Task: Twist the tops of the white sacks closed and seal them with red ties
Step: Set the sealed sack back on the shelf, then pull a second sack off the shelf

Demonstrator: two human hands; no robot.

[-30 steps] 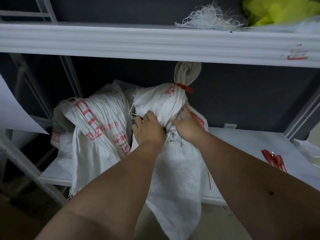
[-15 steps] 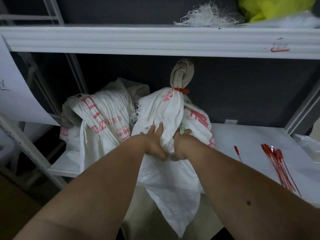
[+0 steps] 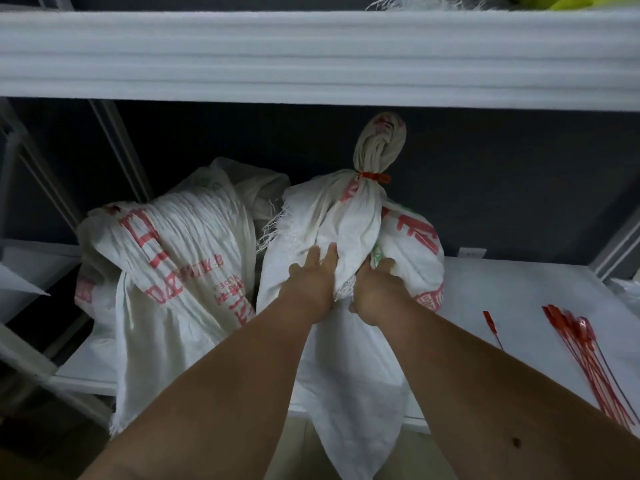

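Since a second ago your hands have slid lower on the front sack and your view has dropped, so the upper shelf edge now fills the top of the head view. Your left hand lies on the front white sack with fingers fairly straight, pressing the cloth; your right hand sits just beside it with fingers curled into the fabric, gripping a fold. This sack drapes over the shelf's front lip and hangs down, its top not yet gathered. Behind it stands a sealed sack, its twisted neck upright and cinched by a red tie. You seem to be at the gathering step: next you likely need to bunch the loose mouth, twist it tight, then reach right for a tie. Another white sack slumps to the left, apparently unsealed. Spare red ties lie on the white lower shelf to your right, well apart from your hands. Dark wall backs the metal racking.
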